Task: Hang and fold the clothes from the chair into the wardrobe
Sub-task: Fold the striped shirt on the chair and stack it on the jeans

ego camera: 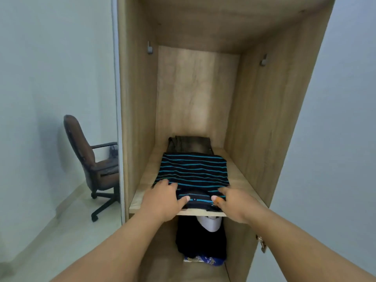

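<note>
A folded dark shirt with teal stripes (193,169) lies on the wooden wardrobe shelf (142,184). My left hand (164,198) rests on its near left corner, fingers spread flat on the cloth and thumb on the front fold. My right hand (230,202) lies on its near right corner in the same way. Behind the shirt, at the back of the shelf, sits a folded dark grey garment (191,144). The brown office chair (95,165) stands to the left by the wall, with a little dark cloth on its seat.
Below the shelf a black garment with a white part (201,235) hangs over a blue patterned item (203,260). The wardrobe's side walls (264,123) close in on both sides. A door hinge (261,243) juts out at lower right.
</note>
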